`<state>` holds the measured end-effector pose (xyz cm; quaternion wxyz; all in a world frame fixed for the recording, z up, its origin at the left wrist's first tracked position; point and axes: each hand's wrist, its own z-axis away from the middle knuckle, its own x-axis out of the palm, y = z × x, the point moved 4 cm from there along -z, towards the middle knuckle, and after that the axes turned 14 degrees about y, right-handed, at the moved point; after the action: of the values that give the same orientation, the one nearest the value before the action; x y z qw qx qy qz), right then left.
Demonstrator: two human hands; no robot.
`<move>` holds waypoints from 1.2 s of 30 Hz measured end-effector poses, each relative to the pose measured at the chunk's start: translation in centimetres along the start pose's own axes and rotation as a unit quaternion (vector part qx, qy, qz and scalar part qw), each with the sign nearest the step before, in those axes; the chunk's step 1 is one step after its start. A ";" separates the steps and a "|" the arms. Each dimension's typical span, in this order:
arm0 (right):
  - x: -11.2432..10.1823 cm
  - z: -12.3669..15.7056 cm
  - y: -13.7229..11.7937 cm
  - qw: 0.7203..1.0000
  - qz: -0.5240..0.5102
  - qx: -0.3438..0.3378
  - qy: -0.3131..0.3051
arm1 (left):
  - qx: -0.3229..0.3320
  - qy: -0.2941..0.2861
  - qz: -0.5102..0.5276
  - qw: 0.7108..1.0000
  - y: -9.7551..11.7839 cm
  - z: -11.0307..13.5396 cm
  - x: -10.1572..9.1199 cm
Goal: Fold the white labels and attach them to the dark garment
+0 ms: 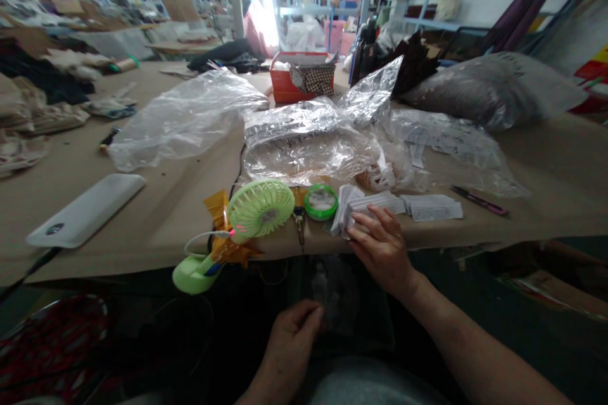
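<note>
Right grip [381, 250] seemingly touching paper slips [375, 204].

Along the desk's [161, 215] near edge: a fan [261, 210], a round case [321, 202], folded papers [430, 207].
A power bank [85, 210] lies left, thread snips [479, 200] right; plastic bags [308, 152] heap behind the row, a basket [304, 79] farther back.

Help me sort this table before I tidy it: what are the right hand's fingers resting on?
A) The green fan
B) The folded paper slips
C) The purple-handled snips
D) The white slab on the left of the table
B. The right hand lies with its fingers on the folded paper slips at the table edge, and the green fan sits apart from it.
</note>
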<state>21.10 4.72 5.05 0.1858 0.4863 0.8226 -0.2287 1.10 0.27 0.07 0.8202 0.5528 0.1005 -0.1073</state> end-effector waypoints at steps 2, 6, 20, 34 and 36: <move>-0.4 -0.3 0.1 0.999 -0.038 0.016 0.025 | -0.015 -0.017 0.024 0.999 0.5 -0.1 0.7; -1.9 -0.6 -0.4 0.989 -0.133 0.035 0.057 | -0.123 -0.078 0.163 0.976 2.2 -0.4 2.7; -3.5 0.5 0.0 0.998 -0.042 0.027 -0.037 | -0.225 -0.100 0.341 0.907 6.2 -1.8 5.6; -2.8 0.9 3.3 0.996 -0.068 0.051 0.037 | -0.229 -0.105 0.293 0.922 5.7 -1.3 5.2; -3.2 0.8 2.3 0.989 -0.131 0.059 0.043 | -0.234 -0.122 0.297 0.918 6.2 -1.2 5.2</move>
<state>24.69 2.98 5.62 0.0898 0.3941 0.8712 -0.2786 7.79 3.30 3.60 0.9262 0.3319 -0.1473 0.1014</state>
